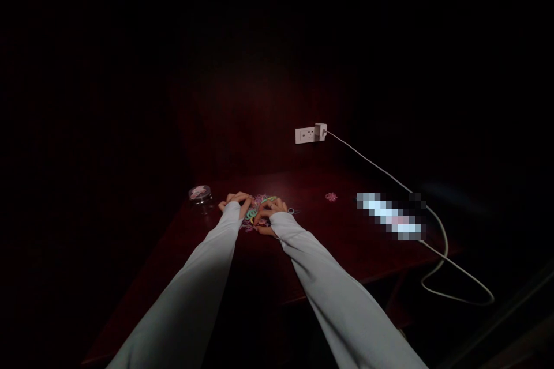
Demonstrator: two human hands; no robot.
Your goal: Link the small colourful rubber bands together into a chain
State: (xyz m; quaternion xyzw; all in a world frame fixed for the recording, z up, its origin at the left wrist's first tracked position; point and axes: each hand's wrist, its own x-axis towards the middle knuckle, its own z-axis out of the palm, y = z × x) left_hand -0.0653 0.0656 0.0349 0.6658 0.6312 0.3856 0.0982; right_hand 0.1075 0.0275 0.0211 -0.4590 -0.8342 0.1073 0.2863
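Note:
A mixed pile of small coloured elastic hair ties (251,214), pink, green and yellow among them, lies on the dark red table. At the pile's left edge is my left hand (236,200), its fingers bent and partly apart, with no held thing visible. My right hand (272,214) rests over the right side of the pile; thumb and forefinger stand apart among the bands, while the other fingers curl. Both hands come out of long pale sleeves. A small light ring (291,211) sits just right of my right hand. Dim light blurs the fingertips.
A round clear container (199,194) with pink on its top stands left. A small pink cluster (331,197) lies to the right. Beyond it is a pixelated bright device (389,216), with a white cable (376,165) looping past the table edge from a wall socket (305,135).

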